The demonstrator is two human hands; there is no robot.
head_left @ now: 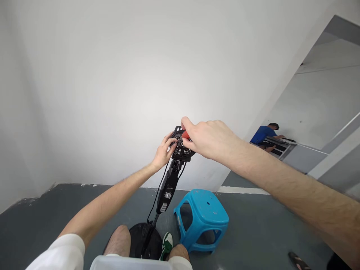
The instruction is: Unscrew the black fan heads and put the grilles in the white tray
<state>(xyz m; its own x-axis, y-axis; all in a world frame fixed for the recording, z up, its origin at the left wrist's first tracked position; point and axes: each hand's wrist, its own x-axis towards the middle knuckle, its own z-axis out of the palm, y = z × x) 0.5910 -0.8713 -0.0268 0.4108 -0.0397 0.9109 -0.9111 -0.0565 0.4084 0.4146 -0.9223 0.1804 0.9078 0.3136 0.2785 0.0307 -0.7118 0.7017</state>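
A black standing fan with no blades or grille stands before me, its round motor head [184,152] at the top of a control post [168,187] with a dial and buttons. My left hand [164,150] grips the motor head from its left side, fingers curled onto the face near the centre. Over the right part of the same head, my right hand [209,138] is closed on a red-handled tool [185,135]. Most of that tool is hidden by the fingers, so its exact kind does not show. Black cables hang beside the post.
A blue plastic stool [209,208] stands right of the fan's round black base [135,236]. Behind the fan rises a white wall [126,82]. Through an opening at right, a person in a blue shirt [263,134] bends over a metal frame. A sandal [298,260] shows at lower right.
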